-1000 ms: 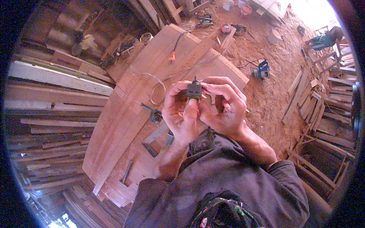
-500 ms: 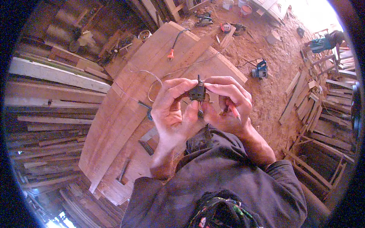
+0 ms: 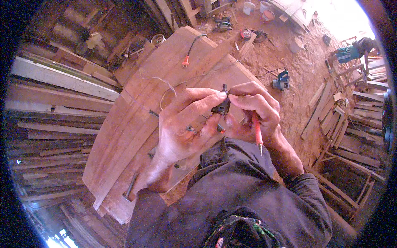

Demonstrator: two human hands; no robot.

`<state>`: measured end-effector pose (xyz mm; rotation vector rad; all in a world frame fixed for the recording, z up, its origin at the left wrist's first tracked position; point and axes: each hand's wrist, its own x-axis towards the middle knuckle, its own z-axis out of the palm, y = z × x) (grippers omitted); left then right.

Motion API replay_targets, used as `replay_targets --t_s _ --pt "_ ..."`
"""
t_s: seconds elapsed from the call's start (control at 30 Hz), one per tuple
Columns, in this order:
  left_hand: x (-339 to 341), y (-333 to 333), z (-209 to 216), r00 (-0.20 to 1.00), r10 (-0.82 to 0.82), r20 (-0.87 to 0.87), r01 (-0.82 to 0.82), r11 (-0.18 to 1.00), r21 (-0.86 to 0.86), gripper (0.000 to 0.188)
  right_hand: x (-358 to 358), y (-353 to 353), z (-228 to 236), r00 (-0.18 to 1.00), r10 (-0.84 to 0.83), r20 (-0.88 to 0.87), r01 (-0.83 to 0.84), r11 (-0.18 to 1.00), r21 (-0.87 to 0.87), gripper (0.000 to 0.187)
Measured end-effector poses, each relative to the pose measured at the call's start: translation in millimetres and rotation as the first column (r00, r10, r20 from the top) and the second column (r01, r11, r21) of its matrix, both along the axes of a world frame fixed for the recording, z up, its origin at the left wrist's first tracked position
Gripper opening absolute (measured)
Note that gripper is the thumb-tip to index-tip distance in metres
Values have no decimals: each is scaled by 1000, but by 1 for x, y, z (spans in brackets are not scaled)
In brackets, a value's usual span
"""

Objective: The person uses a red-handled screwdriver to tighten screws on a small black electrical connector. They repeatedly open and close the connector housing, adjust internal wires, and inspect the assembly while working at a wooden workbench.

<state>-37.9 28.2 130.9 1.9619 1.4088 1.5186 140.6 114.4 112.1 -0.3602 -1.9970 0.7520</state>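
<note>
My left hand (image 3: 186, 118) and my right hand (image 3: 258, 109) meet in front of my chest. Both pinch a small black block-like part (image 3: 221, 107) with a narrow dark stem pointing away from me; its exact kind I cannot make out. A slim red tool (image 3: 258, 130) with a pale pointed tip is also tucked in the curled fingers of my right hand, tip toward me. By my left thumb shows a small orange end (image 3: 222, 130) of something mostly hidden. Below my hands is a large wooden panel (image 3: 124, 136).
A hammer (image 3: 131, 186) lies on the panel's near left. An orange plug (image 3: 185, 61) and loose cable lie farther up. On the dirt floor to the right stands a blue power tool (image 3: 282, 79). Stacked timber (image 3: 53, 140) lines the left; another person (image 3: 349, 53) bends at far right.
My hands have shifted slightly right, and the black part has tilted. The red tool has swung so its tip points toward me and shows more fully.
</note>
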Motion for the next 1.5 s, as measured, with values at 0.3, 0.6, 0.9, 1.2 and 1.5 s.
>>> replay_targets --t_s 0.3,0.6,0.9,1.2,1.5 --pt "4 -2 -13 996 2 84 -12 993 114 27 0 2 -1 998 55 3 -55 997 57 29" --pt "-6 4 -27 995 1 97 -12 994 109 35 -7 13 17 993 35 115 -56 981 186 28" --pt "-7 11 -14 990 115 -76 -95 970 224 29 -6 18 37 989 -43 142 -17 918 396 36" --pt "-11 19 -30 918 -39 396 -100 940 325 45 -15 7 57 985 -43 167 36 998 49 58" --pt "-8 23 -26 718 -221 660 -82 915 395 52 -12 -16 56 955 43 293 18 979 -203 25"
